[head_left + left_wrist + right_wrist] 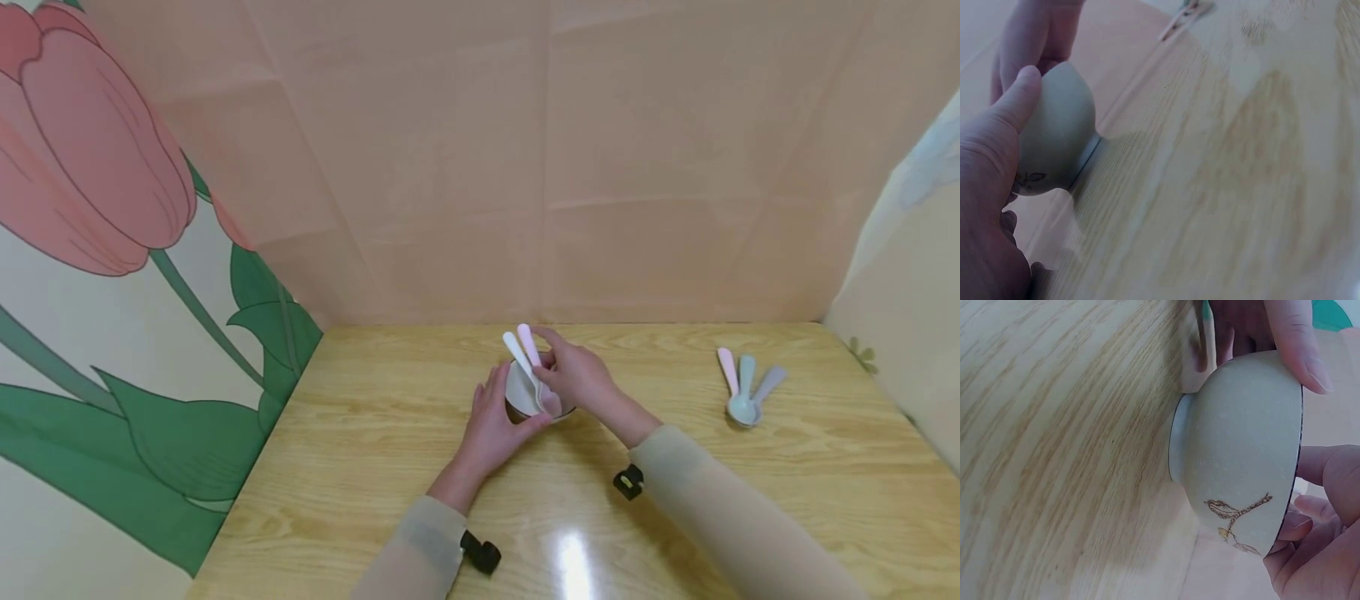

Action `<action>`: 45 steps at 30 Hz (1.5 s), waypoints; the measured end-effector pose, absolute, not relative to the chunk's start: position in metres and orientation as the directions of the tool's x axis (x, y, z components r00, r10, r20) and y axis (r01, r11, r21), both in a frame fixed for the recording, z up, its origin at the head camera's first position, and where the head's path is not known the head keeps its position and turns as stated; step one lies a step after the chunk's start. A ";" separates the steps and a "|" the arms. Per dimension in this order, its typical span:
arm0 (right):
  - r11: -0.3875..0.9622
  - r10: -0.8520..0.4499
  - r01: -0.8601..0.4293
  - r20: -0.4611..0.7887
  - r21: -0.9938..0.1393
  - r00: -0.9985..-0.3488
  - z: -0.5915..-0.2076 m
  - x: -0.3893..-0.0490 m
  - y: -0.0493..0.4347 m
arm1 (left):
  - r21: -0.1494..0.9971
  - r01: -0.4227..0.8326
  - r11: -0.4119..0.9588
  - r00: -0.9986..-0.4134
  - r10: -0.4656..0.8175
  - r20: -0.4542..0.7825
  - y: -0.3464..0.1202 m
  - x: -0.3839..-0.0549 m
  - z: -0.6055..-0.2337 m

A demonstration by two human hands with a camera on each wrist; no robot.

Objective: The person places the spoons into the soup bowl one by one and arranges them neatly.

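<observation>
A cream bowl (1241, 437) with a brown leaf-branch print and dark rim stands upright on the wooden table. My left hand (497, 425) grips its near left side, the thumb along the rim. Two spoons lean inside, handles up over the far rim: a white spoon (519, 353) and a pale pink spoon (527, 342). Above the bowl's right side, my right hand (581, 375) has its thumb and fingers about the pink handle, apparently pinching it. Its other fingers reach the rim, their tips partly hidden.
To the right lie more spoons, fanned out with their heads stacked: a pink spoon (727, 368), a green spoon (746, 379) and a grey-purple spoon (771, 382). The wooden table (360, 467) meets a pink cloth backdrop (450, 208) behind and a tulip-print panel (187, 333) at left.
</observation>
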State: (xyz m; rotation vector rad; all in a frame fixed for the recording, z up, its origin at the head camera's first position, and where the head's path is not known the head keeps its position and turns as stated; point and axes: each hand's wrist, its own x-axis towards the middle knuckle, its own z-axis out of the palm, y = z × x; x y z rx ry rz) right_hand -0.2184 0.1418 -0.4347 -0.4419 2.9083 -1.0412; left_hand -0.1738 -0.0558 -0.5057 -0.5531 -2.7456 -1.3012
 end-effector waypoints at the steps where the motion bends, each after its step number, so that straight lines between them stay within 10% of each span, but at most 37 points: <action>1: 0.741 -0.271 -0.258 0.076 -0.620 -0.960 -0.435 -0.219 0.142 | 0.740 0.339 0.581 -0.935 0.296 0.196 -0.056 -0.174 -0.506; 45: 0.763 -0.130 -0.205 0.166 -0.613 -0.978 -0.425 -0.208 0.180 | 0.751 0.323 0.576 -0.942 0.271 0.197 -0.057 -0.175 -0.507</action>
